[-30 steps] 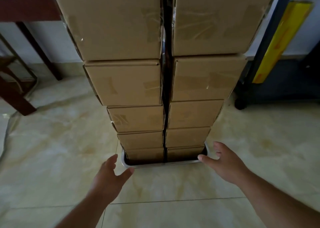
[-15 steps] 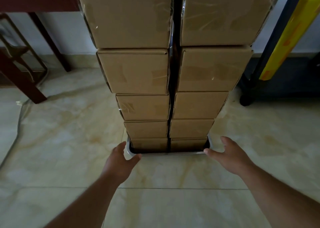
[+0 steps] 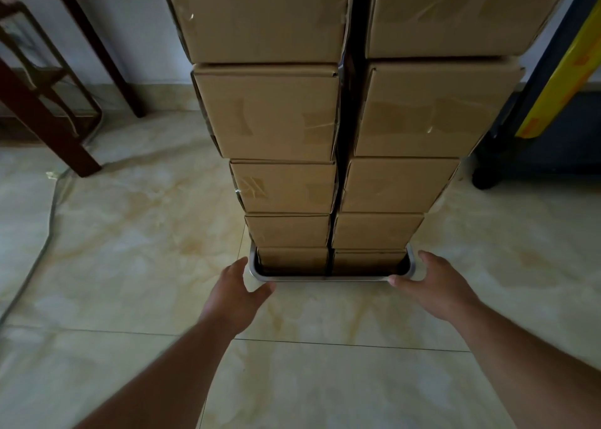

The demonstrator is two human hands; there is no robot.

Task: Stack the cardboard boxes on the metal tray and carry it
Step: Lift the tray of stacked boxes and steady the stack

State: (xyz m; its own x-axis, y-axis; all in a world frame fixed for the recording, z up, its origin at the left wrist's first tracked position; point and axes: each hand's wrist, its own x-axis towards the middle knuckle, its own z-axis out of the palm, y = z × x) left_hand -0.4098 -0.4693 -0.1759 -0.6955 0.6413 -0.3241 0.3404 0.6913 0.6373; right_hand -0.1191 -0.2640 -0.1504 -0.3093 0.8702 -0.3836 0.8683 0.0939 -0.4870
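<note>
Two columns of taped cardboard boxes [image 3: 266,113] [image 3: 432,109], several high each, rise side by side from a shallow metal tray [image 3: 325,278] that rests on the tiled floor. Their tops run out of the frame. My left hand [image 3: 235,293] cups the tray's near left corner, fingers along its left side and thumb just below the front rim. At the near right corner my right hand [image 3: 434,284] has its thumb tip touching the rim. Both hands have their fingers spread, and neither has closed around the tray.
Dark wooden furniture legs [image 3: 48,119] stand at the back left, with a cable [image 3: 48,233] trailing over the floor. A dark metal post with a foot [image 3: 487,178] and a yellow panel [image 3: 562,80] stand at the back right. Beige marble tiles [image 3: 325,380] lie in front of the tray.
Both hands have moved forward from just short of the tray to its near corners. The view has shifted closer and slightly left.
</note>
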